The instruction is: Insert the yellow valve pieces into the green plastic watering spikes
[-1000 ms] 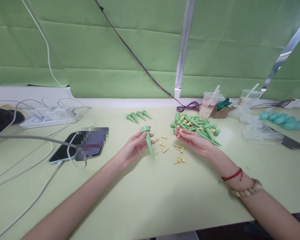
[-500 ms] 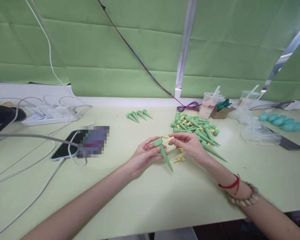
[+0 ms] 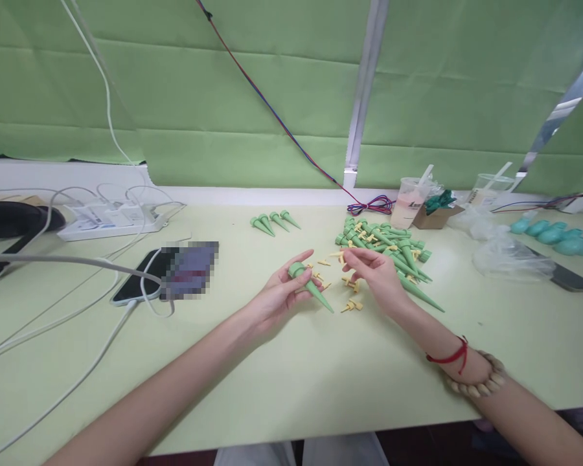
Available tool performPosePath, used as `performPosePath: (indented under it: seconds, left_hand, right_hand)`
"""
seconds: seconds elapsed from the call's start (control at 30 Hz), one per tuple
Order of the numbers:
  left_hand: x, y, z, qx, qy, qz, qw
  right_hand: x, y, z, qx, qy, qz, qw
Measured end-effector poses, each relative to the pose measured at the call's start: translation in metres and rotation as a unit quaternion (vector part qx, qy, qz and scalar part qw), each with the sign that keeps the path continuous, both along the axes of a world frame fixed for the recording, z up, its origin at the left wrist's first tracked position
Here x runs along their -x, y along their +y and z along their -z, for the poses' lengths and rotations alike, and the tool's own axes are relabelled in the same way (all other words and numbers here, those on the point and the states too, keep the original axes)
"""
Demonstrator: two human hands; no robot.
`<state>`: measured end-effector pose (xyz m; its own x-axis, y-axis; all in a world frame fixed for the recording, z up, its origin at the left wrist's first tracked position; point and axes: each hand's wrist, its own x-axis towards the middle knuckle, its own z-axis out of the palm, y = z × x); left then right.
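Note:
My left hand point(image 3: 278, 298) is closed around a green plastic spike point(image 3: 317, 292), thumb across it below the cap, with the tapered tip angled down to the right. To its right, my right hand point(image 3: 377, 279) pinches a small yellow plastic valve piece point(image 3: 339, 256) between thumb and fingertips, apart from the spike. Loose yellow pieces point(image 3: 352, 306) lie on the table between and below the hands; a few others show by the left fingers. Beyond my right hand sits a heap of green spikes point(image 3: 405, 249) mixed with yellow pieces. Several more spikes point(image 3: 278, 222) rest in a row farther back.
Two phones point(image 3: 143, 278) and white cables lie on the left, before a power strip point(image 3: 111, 223). Drink cups point(image 3: 408, 202), a small cardboard box point(image 3: 434, 218), plastic bags point(image 3: 510, 259), teal bulb-shaped items point(image 3: 576, 241) and a dark phone point(image 3: 571, 278) occupy the right.
My right hand has drawn back from the spike, up and to the right, with the yellow piece. My left hand has tilted the spike, and its cap now sits farther left.

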<state>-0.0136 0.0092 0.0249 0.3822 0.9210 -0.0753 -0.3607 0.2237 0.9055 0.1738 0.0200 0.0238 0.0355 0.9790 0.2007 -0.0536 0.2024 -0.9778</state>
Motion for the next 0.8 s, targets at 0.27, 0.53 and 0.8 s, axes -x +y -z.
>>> performPosePath:
  seconds: [0.27,0.53,0.8]
  left_hand:
    - [0.002,0.007,0.001,0.013,0.017,-0.024,0.999]
    - [-0.003,-0.001,0.005,-0.017,0.036,0.051,0.998]
    - [-0.002,0.005,0.008,-0.009,0.011,-0.041,0.999]
  right_hand:
    - [-0.014,0.019,0.002,0.031,0.075,0.114,0.990]
    - [-0.002,0.006,0.003,0.022,0.017,0.025,0.999]
    - [-0.001,0.003,0.002,-0.001,-0.005,-0.019,1.000]
